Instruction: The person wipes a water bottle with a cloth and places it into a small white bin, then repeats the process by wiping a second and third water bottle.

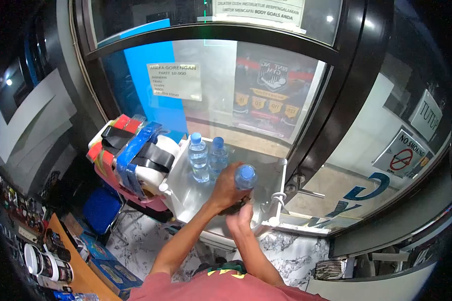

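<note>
My left hand (pixel 227 189) is wrapped round a clear water bottle (pixel 246 175) with a blue cap, held upright over a white tray-like top (pixel 186 213). Just below it, my right hand (pixel 240 219) is closed beside the bottle's lower part, near something dark; what its fingers grip is too small to make out. Two more capped bottles stand side by side on the white top, one at the left (pixel 199 158) and one behind my left hand (pixel 218 154).
A strapped white and red bundle (pixel 135 155) sits left of the tray. Ahead is a framed glass pane (pixel 211 115); a door handle (pixel 311 192) is at the right. A blue chair (pixel 100 208) and wooden counter (pixel 78 261) are at the left.
</note>
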Action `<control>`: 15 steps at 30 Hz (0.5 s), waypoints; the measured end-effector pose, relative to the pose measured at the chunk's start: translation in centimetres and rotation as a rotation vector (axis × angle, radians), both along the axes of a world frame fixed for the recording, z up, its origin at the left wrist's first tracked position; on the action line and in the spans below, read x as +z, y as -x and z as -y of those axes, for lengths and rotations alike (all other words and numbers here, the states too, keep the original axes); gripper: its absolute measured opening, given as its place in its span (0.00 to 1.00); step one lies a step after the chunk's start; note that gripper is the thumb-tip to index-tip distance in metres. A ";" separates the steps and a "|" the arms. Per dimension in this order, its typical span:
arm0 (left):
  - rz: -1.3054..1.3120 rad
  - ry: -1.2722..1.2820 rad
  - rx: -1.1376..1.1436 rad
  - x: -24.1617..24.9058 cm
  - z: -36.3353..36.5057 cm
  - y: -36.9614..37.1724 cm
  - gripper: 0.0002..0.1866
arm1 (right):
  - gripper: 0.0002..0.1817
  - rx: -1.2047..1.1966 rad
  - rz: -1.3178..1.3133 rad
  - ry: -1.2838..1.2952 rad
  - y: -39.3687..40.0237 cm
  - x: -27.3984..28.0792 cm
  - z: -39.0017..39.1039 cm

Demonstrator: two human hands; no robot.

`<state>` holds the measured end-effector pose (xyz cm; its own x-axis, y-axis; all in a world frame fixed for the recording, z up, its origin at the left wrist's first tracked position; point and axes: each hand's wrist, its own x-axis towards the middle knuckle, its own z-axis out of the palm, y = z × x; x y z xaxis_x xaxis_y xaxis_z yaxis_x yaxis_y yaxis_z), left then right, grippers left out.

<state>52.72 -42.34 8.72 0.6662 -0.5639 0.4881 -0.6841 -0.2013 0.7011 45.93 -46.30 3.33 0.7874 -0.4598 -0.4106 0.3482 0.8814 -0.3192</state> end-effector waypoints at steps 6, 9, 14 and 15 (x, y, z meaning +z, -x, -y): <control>-0.003 -0.116 0.082 -1.7 1.4 -1.7 0.45 | 0.17 -0.018 -0.068 0.046 -0.7 0.2 -0.7; 0.001 -0.144 0.151 -1.6 1.4 -2.0 0.45 | 0.17 -0.048 -0.052 0.063 -1.5 -0.5 -1.1; 0.185 -0.140 0.282 0.1 1.3 -1.0 0.43 | 0.17 -0.054 0.027 0.135 -1.7 -0.7 -1.5; 0.188 -0.177 0.298 0.7 1.2 -0.8 0.44 | 0.17 -0.046 0.050 0.151 -1.7 -0.9 -1.5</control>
